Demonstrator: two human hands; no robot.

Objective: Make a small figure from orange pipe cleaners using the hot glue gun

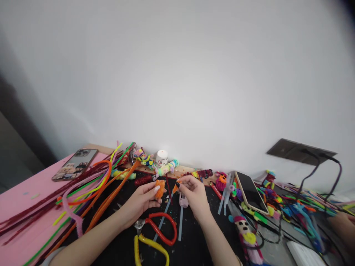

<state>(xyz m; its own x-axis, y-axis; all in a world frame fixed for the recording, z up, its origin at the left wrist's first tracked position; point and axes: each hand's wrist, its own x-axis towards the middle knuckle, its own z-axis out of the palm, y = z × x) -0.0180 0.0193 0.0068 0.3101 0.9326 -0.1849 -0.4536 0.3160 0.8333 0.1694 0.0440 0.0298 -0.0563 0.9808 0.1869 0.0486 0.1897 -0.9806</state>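
Lying at the far left, a pink sheet (24,207) covers that end of the dark tabletop (191,247). A phone in a picture case (74,164) rests on it near the wall, camera side up. Just beside the phone, a loose bundle of pipe cleaners (83,192) in dark red, orange, green, yellow and pink fans from the sheet onto the dark surface.

The left hand (140,203) comes next, its fingers curled around an orange fuzzy piece (160,189) held just over the middle of the tabletop. A dark red strand (168,192) stands between the two hands. The right hand (194,195) has thumb and forefinger pinched on a small orange bit (178,182), close to the fuzzy piece. I cannot tell whether the two orange parts are joined.

Below the hands lie red-handled scissors (163,227), a yellow-handled tool (151,249) and pale glue sticks (181,225). Behind them, along the wall, are a white jar (161,158) and small fuzzy figures (166,168).

Further right, a second phone (251,192) lies screen up, propped on a heap of coloured scraps, with a fuzzy doll (245,231) near it. A tangle of dark cables (277,229) runs through the heap, and two plugs sit in a socket plate (301,151) on the wall. At the right edge another person's hand (344,221) shows, blurred.
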